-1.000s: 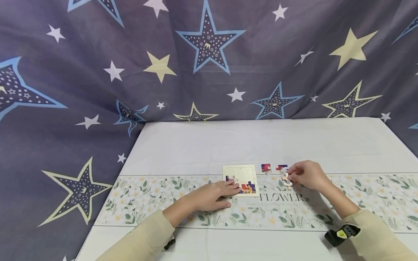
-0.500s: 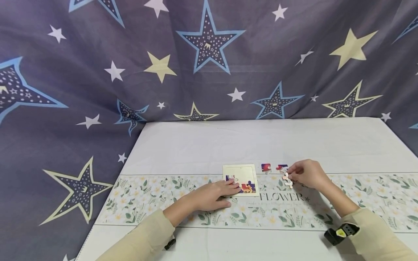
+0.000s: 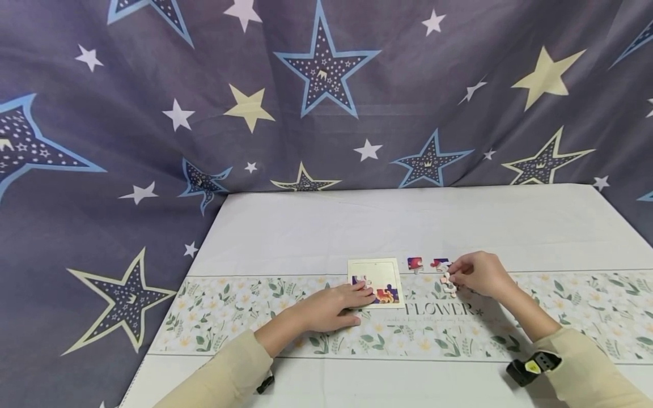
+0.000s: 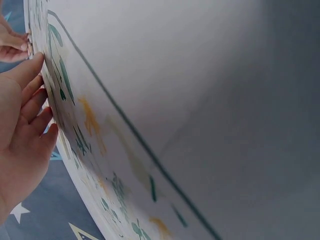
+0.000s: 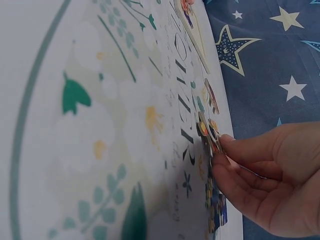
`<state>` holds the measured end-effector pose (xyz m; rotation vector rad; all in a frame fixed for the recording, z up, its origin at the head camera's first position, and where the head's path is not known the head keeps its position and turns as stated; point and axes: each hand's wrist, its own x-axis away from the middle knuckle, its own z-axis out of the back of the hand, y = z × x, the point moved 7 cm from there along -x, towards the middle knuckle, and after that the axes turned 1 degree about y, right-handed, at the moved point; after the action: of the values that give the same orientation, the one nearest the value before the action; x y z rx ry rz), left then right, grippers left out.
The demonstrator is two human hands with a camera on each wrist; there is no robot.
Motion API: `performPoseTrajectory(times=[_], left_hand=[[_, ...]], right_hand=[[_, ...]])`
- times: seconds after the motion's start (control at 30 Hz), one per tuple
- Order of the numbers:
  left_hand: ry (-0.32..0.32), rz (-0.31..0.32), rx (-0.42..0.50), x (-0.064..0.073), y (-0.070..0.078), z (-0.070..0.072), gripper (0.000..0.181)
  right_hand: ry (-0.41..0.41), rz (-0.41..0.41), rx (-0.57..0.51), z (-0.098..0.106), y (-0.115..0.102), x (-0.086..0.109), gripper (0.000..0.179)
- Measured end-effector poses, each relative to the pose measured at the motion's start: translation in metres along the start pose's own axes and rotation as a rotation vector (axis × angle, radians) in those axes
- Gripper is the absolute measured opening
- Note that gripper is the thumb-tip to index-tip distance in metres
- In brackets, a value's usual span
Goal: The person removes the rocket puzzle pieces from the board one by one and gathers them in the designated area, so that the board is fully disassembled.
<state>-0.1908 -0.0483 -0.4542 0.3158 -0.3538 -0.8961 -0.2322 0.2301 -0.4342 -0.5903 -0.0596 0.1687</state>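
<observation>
In the head view, the right hand [image 3: 482,275] is pinching a pale piece [image 3: 448,281] between thumb and fingertips, right of centre in the lower half; whether the piece is lifting off the cloth [image 3: 326,226] I cannot tell. The left hand [image 3: 334,306] is lying with fingers straight over the lower left corner of the tray [image 3: 377,271], thumb spreading away from them.

The pinch seems to be catching only an edge, so the piece could be slipping or flipping if the fingers loosen. The purple piece [image 3: 440,264] is lying just beside those fingertips and could be getting knocked by a careless sweep; the red piece [image 3: 415,263], farther left, looks safer. Uneven pressing by the left hand could be sliding the tray and unseating its contents.

The tray is holding fitted pieces [image 3: 389,296] along its bottom edge and more up its left side, while its bare floor is showing across the upper part. The fingers are hiding its lower left corner.
</observation>
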Motion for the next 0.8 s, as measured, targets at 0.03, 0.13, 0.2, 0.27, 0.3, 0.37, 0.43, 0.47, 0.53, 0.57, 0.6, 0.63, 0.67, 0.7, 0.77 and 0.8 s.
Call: performPoseTrajectory(times=[0.03, 0.13, 0.2, 0.27, 0.3, 0.37, 0.43, 0.47, 0.53, 0.57, 0.6, 0.63, 0.67, 0.7, 0.77, 0.8], left_hand=[[0.0, -0.001, 0.001, 0.0, 0.0, 0.0, 0.054], [0.002, -0.007, 0.007, 0.0, 0.001, 0.0, 0.054], [0.003, -0.01, 0.012, 0.0, 0.001, 0.001, 0.054], [0.003, -0.012, 0.016, 0.001, 0.001, 0.001, 0.054], [0.003, -0.013, 0.017, 0.001, 0.0, 0.001, 0.054], [0.001, -0.013, 0.016, 0.001, 0.0, 0.001, 0.054], [0.001, -0.012, 0.014, 0.001, 0.0, 0.001, 0.054], [0.0, -0.01, 0.014, 0.001, 0.0, 0.002, 0.054], [0.002, -0.01, 0.012, 0.001, 0.0, 0.002, 0.054], [0.002, -0.011, 0.012, 0.001, 0.0, 0.002, 0.054], [0.003, -0.011, 0.012, 0.001, 0.0, 0.002, 0.054], [0.003, -0.012, 0.012, 0.001, 0.001, 0.002, 0.054], [0.002, -0.012, 0.012, 0.001, 0.001, 0.002, 0.054], [0.002, -0.011, 0.012, 0.0, 0.001, 0.001, 0.053], [-0.001, -0.009, 0.015, 0.0, 0.001, 0.001, 0.053], [-0.001, -0.008, 0.016, 0.0, 0.001, 0.0, 0.053]], right_hand=[[0.001, 0.0, 0.002, 0.0, 0.0, 0.0, 0.007], [0.008, 0.0, 0.012, 0.001, 0.0, 0.0, 0.008], [0.017, -0.002, 0.021, 0.002, 0.0, -0.001, 0.008], [0.03, 0.001, 0.029, 0.004, -0.001, -0.002, 0.008], [0.037, 0.005, 0.033, 0.006, -0.002, -0.002, 0.007], [0.042, 0.007, 0.03, 0.008, -0.006, -0.003, 0.007], [0.045, 0.02, 0.022, 0.01, -0.011, -0.005, 0.007], [0.048, 0.03, 0.019, 0.011, -0.015, -0.006, 0.007], [0.046, 0.046, 0.008, 0.011, -0.023, -0.009, 0.007], [0.043, 0.052, 0.0, 0.009, -0.028, -0.011, 0.007], [0.039, 0.057, -0.008, 0.008, -0.032, -0.012, 0.008], [0.03, 0.056, -0.016, 0.005, -0.037, -0.014, 0.009], [0.02, 0.055, -0.023, 0.002, -0.041, -0.016, 0.008], [0.007, 0.057, -0.031, -0.002, -0.045, -0.018, 0.008], [-0.015, 0.06, -0.048, -0.012, -0.054, -0.022, 0.008], [-0.023, 0.068, -0.05, -0.016, -0.058, -0.024, 0.009]])
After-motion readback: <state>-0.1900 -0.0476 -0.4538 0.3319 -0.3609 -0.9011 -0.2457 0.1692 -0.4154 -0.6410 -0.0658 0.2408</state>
